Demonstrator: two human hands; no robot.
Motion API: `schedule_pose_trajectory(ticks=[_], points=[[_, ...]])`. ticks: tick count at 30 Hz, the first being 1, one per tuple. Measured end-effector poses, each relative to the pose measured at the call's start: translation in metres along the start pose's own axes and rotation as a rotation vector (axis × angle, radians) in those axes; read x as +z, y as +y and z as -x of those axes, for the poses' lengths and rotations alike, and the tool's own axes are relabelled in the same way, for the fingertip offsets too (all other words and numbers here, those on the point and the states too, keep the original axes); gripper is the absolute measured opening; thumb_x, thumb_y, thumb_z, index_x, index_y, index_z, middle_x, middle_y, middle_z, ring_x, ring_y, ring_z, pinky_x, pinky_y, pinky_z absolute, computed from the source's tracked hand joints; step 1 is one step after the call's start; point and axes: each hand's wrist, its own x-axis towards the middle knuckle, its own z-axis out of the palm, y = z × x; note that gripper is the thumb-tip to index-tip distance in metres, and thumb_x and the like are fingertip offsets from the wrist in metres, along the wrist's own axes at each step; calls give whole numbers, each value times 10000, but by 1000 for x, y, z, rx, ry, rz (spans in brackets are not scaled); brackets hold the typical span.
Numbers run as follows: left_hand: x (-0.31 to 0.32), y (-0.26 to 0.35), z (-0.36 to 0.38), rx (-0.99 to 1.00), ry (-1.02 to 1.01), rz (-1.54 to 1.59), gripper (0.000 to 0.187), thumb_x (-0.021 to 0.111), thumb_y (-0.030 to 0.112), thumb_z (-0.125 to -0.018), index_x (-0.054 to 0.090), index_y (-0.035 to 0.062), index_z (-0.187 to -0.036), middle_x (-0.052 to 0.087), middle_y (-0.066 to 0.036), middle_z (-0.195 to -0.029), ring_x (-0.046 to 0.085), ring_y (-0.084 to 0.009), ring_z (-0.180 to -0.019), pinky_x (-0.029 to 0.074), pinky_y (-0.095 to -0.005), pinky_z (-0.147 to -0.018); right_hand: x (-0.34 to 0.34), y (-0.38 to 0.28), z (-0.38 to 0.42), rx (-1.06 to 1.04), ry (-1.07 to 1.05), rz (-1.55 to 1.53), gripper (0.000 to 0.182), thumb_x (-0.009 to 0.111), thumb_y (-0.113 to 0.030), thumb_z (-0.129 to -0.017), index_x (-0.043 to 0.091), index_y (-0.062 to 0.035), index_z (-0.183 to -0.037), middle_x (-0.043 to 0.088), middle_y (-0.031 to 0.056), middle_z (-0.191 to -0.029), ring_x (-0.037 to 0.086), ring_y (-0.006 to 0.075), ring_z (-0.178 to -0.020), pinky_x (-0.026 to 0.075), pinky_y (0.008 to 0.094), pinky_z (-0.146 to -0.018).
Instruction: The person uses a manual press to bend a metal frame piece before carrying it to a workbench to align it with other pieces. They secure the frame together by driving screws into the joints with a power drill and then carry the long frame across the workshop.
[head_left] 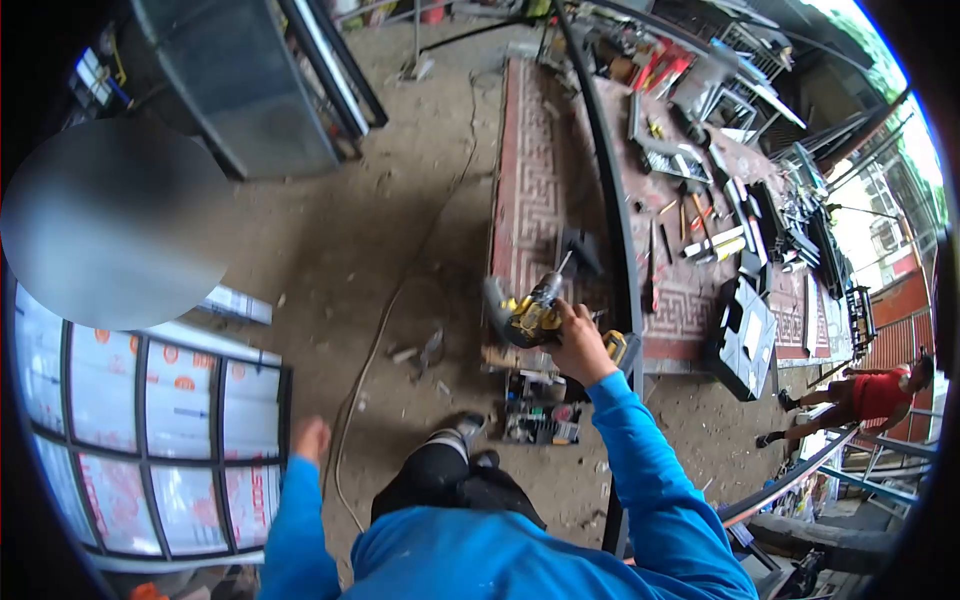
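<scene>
My right hand (pixel 582 345) is wrapped around the grip of a yellow and black cordless drill (pixel 535 312), near the corner of the patterned table (pixel 525 170). The bit points toward the table's far side, and a yellow part of the drill shows beyond my wrist. My left hand (pixel 312 438) hangs low on the other side, slightly blurred, its fingers curled with nothing visible in them. Nearest to it is a dark-framed panel (pixel 145 455) covered with printed film. A long dark metal bar (pixel 612 190) runs across the table just past the drill.
A black tool case (pixel 745 335), hammers and several loose tools lie on the table. A cable (pixel 375 345) crosses the dirt floor. Below the table edge sits a box of small parts (pixel 540 415). A person in red (pixel 885 397) stands at the right.
</scene>
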Motion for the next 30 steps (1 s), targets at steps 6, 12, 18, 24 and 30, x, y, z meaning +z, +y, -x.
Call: schedule_pose_trajectory(ticks=[6,12,18,24,30], points=[[-90,-85,31,-465,54,-171,296,553,302,-911,656,27,-875,657,-105,-736,617,-243,-608,492,-382,-521,16,18,-131,211,31,111,738,813,-167,-664,471,-15,-1300,548,255,-1147,553,435,-1120,484,455,-938],[-122,-40,-64,-336,-242,-587,200,612,247,-834,668,62,-781,654,-88,-720,620,-233,-594,489,-369,-536,51,81,-251,378,190,341,674,749,-101,-711,457,-94,-1318,517,211,-1225,561,414,-1117,503,469,-925],[-153,216,-211,-125,88,-214,39,625,72,-721,650,98,-709,624,-40,-677,592,-138,-574,455,-270,-492,54,79,-297,845,-89,562,498,722,-127,-740,549,-147,-1207,507,88,-1307,481,340,-1248,489,475,-950],[-146,462,-380,146,247,-78,183,665,133,-825,635,80,-998,649,-23,-847,612,-127,-714,491,-259,-615,47,30,-377,503,587,297,418,669,-64,-710,565,-35,-1114,563,203,-1072,541,398,-1062,456,469,-903],[24,684,-481,324,-179,-60,356,671,174,-893,575,88,-1225,672,-52,-1024,644,-134,-882,500,-277,-757,123,18,-573,407,606,-74,113,681,-53,-738,671,-34,-849,667,122,-773,661,302,-753,523,389,-707]])
